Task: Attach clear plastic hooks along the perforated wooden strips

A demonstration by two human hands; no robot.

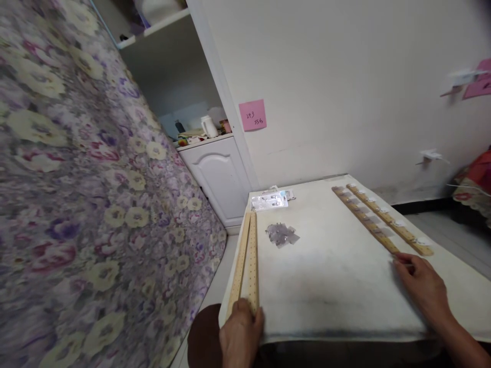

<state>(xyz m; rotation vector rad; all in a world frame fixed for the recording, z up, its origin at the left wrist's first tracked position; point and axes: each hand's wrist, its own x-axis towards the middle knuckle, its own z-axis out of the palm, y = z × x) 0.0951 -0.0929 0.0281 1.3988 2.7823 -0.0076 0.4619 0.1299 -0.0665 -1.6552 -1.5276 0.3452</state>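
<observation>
My left hand (241, 335) is closed at the table's front left, its fingers around the near end of a pale wooden strip with rows of small holes (252, 260). A second perforated strip (240, 263) lies close along its left side, and my fingers hide how its near end is touched. At the right, my right hand (422, 286) pinches the near end of a wooden strip with small clear bags along it (364, 217). Beside that lies another strip (391, 220) bearing small white pieces. A pile of small grey clear packets (283, 235) rests between the hands, apart from both.
Flat clear packages (269, 201) lie at the table's far left corner. The pale-covered table (326, 286) meets a white wall (326, 92) at the back. A floral curtain (107, 204) and a white cabinet (220, 179) stand left. A brown round seat (205, 335) is below the front left corner.
</observation>
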